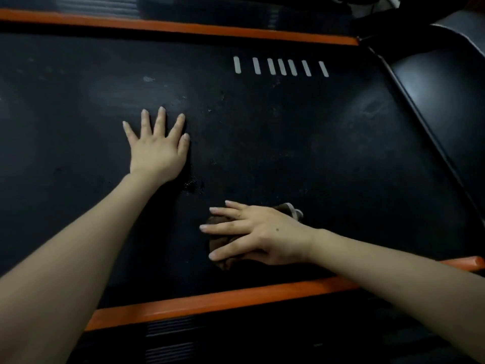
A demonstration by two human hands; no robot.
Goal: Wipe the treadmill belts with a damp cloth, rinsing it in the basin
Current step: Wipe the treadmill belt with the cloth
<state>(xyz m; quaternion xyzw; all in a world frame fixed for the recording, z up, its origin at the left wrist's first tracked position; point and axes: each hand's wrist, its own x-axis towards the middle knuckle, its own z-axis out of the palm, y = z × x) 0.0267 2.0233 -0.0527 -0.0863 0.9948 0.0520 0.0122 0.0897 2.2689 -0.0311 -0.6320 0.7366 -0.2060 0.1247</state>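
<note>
Cloth [221, 241]: soft, limp, probably damp; best pressed flat under palm. Right hand [258, 232] fingers straight, spread over it; left hand [157, 148] fingers wide, flat on belt [288, 132].

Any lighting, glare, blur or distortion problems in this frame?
Head view: dim; the brown cloth under the right hand nearly vanishes against the black belt. Head view: faint sheen beyond the left hand, orange rails bowed by the wide lens, edges slightly soft.
</note>
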